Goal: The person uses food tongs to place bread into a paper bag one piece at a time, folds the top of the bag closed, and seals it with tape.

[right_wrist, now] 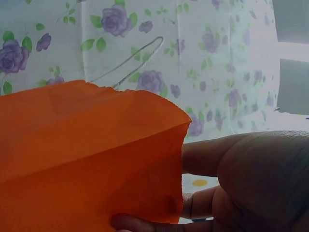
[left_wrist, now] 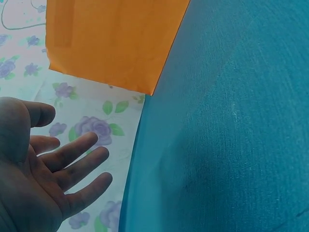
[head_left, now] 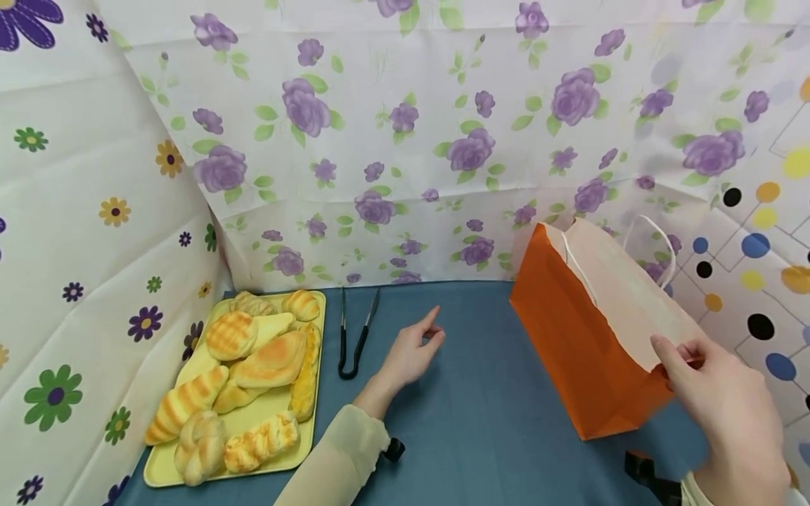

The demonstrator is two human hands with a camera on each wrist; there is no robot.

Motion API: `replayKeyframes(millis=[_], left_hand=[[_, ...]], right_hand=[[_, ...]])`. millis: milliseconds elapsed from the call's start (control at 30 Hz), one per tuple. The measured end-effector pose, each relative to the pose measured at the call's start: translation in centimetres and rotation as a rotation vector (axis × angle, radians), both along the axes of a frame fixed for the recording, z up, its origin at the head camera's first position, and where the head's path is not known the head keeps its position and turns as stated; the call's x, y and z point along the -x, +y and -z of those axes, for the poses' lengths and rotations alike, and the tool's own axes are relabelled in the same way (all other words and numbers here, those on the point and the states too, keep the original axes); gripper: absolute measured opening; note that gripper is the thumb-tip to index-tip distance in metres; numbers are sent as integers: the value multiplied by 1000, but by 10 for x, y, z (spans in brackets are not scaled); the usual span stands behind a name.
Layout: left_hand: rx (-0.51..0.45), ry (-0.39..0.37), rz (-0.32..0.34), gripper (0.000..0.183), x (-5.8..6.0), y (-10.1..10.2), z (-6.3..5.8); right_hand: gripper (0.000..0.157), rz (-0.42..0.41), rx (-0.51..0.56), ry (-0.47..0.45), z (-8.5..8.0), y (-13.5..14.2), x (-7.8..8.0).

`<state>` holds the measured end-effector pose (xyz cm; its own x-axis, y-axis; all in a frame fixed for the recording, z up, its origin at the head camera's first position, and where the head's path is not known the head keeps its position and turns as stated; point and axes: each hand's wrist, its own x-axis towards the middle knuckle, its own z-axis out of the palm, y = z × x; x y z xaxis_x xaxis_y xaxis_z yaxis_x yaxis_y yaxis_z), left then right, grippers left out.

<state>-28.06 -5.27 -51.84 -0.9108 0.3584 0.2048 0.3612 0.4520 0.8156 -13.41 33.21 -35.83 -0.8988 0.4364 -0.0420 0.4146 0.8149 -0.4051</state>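
An orange paper bag [head_left: 582,351] with a pale inside and white cord handles stands at the right of the table, its mouth spread. My right hand [head_left: 728,393] grips the near edge of its rim; in the right wrist view fingers lie against the orange side [right_wrist: 96,183]. Over the middle of the table hangs my left hand [head_left: 414,351], holding nothing, its fingers loosely spread in the left wrist view. Nearest to it on the left lie black-handled tongs [head_left: 357,344], their metal tips toward the back wall.
A yellow tray [head_left: 304,450] with several breads and pastries, among them a striped roll [head_left: 186,404] and a braided bun [head_left: 201,446], sits at the left. Flower-printed cloth [head_left: 380,140] hangs behind the blue tabletop [head_left: 481,393], and patterned sheets close both sides.
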Motion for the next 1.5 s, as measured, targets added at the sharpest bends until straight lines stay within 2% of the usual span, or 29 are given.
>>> replayKeyframes(millis=[133,267,433,633,867,1067,1367,1500], left_hand=[[9,-19,-2,58,-9,-1,6],[8,-7,-10,58,-5,-2,3],[15,1,5,58,0,4,-1],[-11,-5,14,58,0,5,0],[-25,9,2,58,5,5,-4],[-16,14,11,58,6,5,-6],[-45,0,-7,58,3,4,-7],[-59,-17,-8,59,2,5,-10]], right_hand=[[68,30,40,-68,5,4,-3],[73,32,74,-95,6,7,0],[71,24,44,-72,7,9,2],[66,7,36,-66,7,8,-1],[43,-11,25,-40,6,12,2],[49,-49,64,-69,5,13,3],[51,-152,25,57,8,8,-4],[51,-170,-1,90,10,9,-6]])
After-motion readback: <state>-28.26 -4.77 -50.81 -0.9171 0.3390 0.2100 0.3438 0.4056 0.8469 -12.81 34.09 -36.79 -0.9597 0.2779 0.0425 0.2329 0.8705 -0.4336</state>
